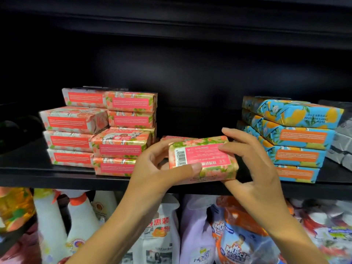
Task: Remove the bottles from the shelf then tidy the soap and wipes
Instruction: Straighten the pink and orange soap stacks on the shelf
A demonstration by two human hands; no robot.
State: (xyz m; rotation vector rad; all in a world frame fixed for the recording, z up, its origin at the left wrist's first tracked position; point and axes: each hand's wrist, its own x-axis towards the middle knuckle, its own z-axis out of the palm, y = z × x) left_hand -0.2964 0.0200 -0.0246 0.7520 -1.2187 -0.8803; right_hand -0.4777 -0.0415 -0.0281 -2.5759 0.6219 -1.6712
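Soap bar [202, 161] w/ pink floral wrap is in both your hands, held just in front of the black shelf [57, 178] edge, about mid-shelf, tilted a bit, label side w/ barcode facing you and the print upside down. Your left hand [162, 168] grips its left end: thumb lies across the lower front edge, fingers curl behind. Your right hand [253, 168] grips the right end: fingertips press on the front label, thumb tucked under the bottom edge. Both hands are clamped on that one bar. Right behind it, another pink bar [171, 138] lies flat on the shelf, mostly hidden. To the left sits the pink soap stack [106, 130], several rows, up to 4 high, front bars not quite lined up w/ the ones behind. To the right, well apart from it, is the blue-and-orange soap stack [293, 138], 4 high, stepped back toward the top. Grey packs [342, 141] touch it at the far right edge, cut off by the frame. Far left of the shelf is a dark shape [11, 130]; can't tell what. Below the shelf: white bottles [51, 225], a white pouch [160, 235], a lilac pouch [194, 225] and a Mr Muscle pouch [238, 244], packed close together.
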